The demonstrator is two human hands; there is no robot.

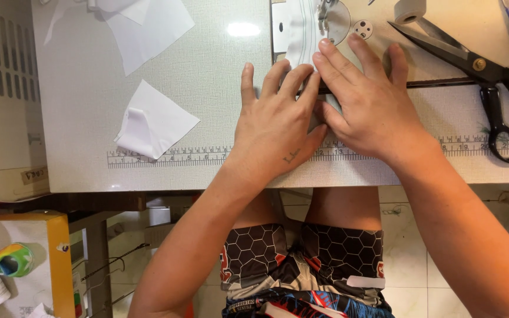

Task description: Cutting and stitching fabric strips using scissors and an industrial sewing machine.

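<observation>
Nearest are the person's knees in dark hexagon-patterned shorts (301, 265), tucked under the pale textured bench (166, 76). Above them, both hands lie flat, fingers spread and pressed down on a narrow white fabric strip (301, 29). The strip's long axis runs away from the person toward the sewing machine's metal needle plate (340, 20). The left hand (275, 123) sits beside and partly under the right hand (363, 97), which hides most of the strip. A folded white fabric square (151, 121) lies well left; black-handled steel scissors (478, 70) lie right.
</observation>
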